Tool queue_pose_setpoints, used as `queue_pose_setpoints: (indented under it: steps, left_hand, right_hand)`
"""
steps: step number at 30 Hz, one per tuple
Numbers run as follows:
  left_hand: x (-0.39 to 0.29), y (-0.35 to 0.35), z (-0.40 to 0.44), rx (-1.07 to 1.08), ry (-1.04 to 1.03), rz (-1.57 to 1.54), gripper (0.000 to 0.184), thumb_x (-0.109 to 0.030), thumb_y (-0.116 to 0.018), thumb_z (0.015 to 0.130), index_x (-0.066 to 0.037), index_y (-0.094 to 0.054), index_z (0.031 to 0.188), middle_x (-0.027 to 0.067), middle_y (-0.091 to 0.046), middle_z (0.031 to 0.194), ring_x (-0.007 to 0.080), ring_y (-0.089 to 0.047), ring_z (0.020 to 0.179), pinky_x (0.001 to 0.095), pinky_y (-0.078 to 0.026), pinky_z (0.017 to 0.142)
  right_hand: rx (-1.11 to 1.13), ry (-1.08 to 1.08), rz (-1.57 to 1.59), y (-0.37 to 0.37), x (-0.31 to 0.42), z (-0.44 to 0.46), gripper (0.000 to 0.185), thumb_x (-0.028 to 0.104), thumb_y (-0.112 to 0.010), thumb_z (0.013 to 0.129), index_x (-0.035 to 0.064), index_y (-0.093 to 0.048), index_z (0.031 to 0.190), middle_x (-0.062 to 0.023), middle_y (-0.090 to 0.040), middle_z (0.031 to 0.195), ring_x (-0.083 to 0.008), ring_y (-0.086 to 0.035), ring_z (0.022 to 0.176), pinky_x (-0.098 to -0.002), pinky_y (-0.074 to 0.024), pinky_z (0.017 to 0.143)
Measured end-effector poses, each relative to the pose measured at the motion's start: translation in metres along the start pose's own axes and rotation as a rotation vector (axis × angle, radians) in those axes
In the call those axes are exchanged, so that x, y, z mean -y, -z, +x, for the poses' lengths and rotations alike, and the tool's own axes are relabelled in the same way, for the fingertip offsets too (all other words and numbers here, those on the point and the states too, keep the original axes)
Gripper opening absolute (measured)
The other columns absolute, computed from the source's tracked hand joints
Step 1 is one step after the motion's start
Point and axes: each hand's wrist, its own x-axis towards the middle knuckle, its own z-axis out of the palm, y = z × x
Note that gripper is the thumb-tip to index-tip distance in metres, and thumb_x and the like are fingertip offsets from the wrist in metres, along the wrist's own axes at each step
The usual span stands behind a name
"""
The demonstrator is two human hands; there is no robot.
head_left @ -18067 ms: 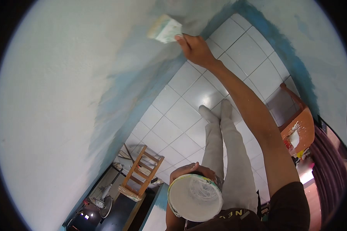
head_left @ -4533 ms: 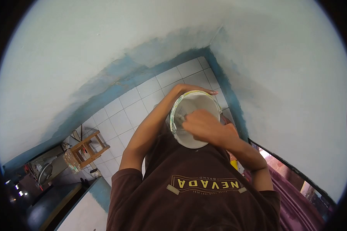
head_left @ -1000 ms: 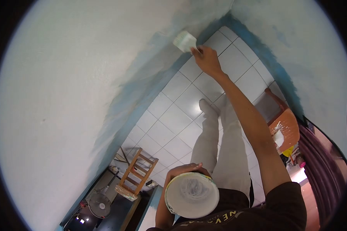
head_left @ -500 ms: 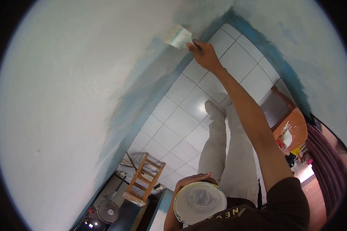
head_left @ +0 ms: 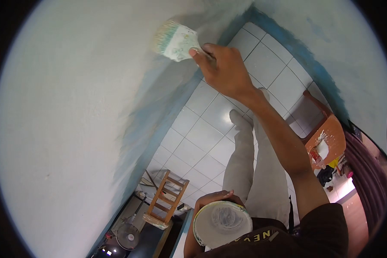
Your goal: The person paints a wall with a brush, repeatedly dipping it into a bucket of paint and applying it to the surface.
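Note:
My right hand (head_left: 225, 71) is closed round the handle of a wide, paint-coated brush (head_left: 178, 41). The bristles point left and meet the pale wall (head_left: 73, 103), above its patchy blue lower band (head_left: 146, 116). Down by my waist, my left hand (head_left: 217, 198) wraps round the far side of a white bucket (head_left: 222, 223) with a paint-smeared rim. Inside the bucket, whitish streaks show on the bottom. My left fingers lie curved along the outside of the rim, partly hidden by it.
A wooden stool (head_left: 165, 200) stands on the tiled floor (head_left: 204, 133) at the lower left, near a fan (head_left: 127, 236). To the right are an orange chair (head_left: 331, 139) with white spatters and a purple curtain (head_left: 367, 176). Another wall (head_left: 352, 56) rises at the right.
Since half a second ago, my right hand and the brush have come nearer the camera and moved left along the wall. Earlier, my right hand was at the bucket's mouth. My left hand still holds the bucket.

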Motion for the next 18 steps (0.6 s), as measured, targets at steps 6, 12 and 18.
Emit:
queue_pose_setpoints:
  steps: [6, 12, 18]
  left_hand:
    - [0.020, 0.018, 0.018, 0.256, -0.167, 0.019, 0.058, -0.035, -0.034, 0.110, 0.011, -0.068, 0.106, 0.0278, -0.070, 0.098, 0.0328, -0.067, 0.094, 0.0370, -0.049, 0.092]
    - [0.023, 0.039, 0.041, 0.259, -0.103, 0.014, 0.055, -0.034, -0.036, 0.109, 0.011, -0.069, 0.107, 0.0273, -0.070, 0.097, 0.0323, -0.067, 0.093, 0.0368, -0.050, 0.091]
    - [0.021, 0.039, 0.048, 0.277, -0.036, -0.021, 0.052, -0.032, -0.038, 0.109, 0.010, -0.069, 0.108, 0.0267, -0.070, 0.097, 0.0318, -0.067, 0.091, 0.0366, -0.050, 0.089]
  right_hand:
    - [-0.043, 0.160, 0.087, -0.048, -0.139, 0.044, 0.052, 0.045, -0.057, 0.103, -0.0014, -0.059, 0.080, -0.0092, -0.044, 0.056, -0.0169, -0.039, 0.052, -0.0361, -0.0359, 0.052]
    - [0.118, -0.211, -0.359, -0.074, -0.283, 0.068, 0.049, 0.044, -0.053, 0.101, -0.0019, -0.070, 0.097, -0.0217, -0.070, 0.078, -0.0429, -0.069, 0.076, -0.0489, -0.0545, 0.073]
    - [0.007, -0.064, -0.268, -0.064, -0.167, 0.052, 0.050, 0.034, -0.055, 0.103, -0.0038, -0.063, 0.071, -0.0254, -0.059, 0.058, -0.0405, -0.065, 0.060, -0.0507, -0.0501, 0.062]
